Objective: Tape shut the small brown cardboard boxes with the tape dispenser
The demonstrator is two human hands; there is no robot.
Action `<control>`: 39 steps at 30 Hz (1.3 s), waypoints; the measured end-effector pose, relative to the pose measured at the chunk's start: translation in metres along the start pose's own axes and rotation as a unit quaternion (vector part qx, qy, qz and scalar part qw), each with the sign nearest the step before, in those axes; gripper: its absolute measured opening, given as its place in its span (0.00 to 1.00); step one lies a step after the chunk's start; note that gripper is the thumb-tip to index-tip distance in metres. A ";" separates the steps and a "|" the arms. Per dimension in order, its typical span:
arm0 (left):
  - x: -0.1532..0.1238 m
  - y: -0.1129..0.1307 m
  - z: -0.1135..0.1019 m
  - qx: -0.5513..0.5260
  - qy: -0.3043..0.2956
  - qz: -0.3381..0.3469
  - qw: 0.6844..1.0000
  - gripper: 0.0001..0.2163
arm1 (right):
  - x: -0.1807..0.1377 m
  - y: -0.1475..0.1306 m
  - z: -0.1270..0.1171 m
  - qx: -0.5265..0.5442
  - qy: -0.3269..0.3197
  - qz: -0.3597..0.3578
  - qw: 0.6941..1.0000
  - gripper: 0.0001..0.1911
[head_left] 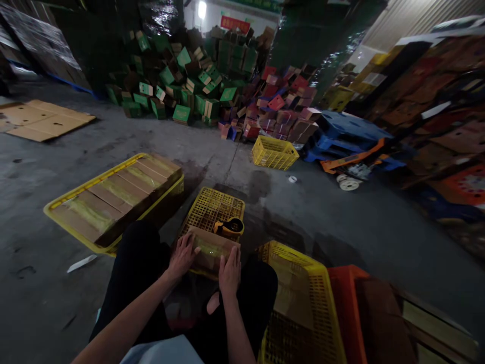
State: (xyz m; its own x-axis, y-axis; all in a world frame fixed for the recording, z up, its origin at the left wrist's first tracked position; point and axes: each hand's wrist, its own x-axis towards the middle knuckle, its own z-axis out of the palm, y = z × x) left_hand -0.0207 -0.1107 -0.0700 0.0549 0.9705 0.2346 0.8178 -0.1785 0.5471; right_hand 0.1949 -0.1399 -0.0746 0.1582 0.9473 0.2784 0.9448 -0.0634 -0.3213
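Across the yellow crate (223, 201), cardboard box (211, 248), long axis kinda left-to-right, left hand (183, 257) and right hand (229, 273) holding its ends, fingers (184, 240) slightly spread

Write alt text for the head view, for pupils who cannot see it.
Left hand and right hand rest at either end of a taped cardboard box on a yellow lattice crate, with a tape dispenser behind the box. At left, another crate holds taped boxes; green boxes lie heaped farther back.

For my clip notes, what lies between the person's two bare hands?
A brown cardboard box with yellowish tape, between the left hand and right hand, shown in the head view.
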 end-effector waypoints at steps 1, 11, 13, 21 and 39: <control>0.002 -0.003 0.001 -0.022 0.005 -0.011 1.000 0.26 | 0.000 0.000 0.001 0.001 0.000 0.002 1.000 0.35; 0.004 -0.021 0.006 -0.040 -0.053 -0.035 0.997 0.29 | 0.005 -0.003 0.002 -0.006 -0.007 0.009 1.000 0.37; -0.003 -0.019 0.009 0.007 -0.052 -0.004 0.999 0.31 | 0.004 -0.003 0.001 -0.013 -0.005 0.008 1.000 0.36; -0.010 0.007 0.020 0.074 -0.014 0.064 0.995 0.33 | 0.000 -0.008 -0.006 -0.049 -0.021 -0.013 0.998 0.34; -0.001 0.015 0.017 0.033 -0.083 0.148 0.985 0.28 | 0.015 -0.054 0.004 -0.002 -0.151 -0.073 0.986 0.32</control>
State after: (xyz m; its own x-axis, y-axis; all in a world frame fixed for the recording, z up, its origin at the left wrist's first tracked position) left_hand 0.0016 -0.1115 -0.0754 0.3850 0.8914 0.2392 0.7874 -0.4524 0.4187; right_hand 0.1450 -0.1213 -0.0570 -0.0719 0.9966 0.0391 0.9525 0.0802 -0.2937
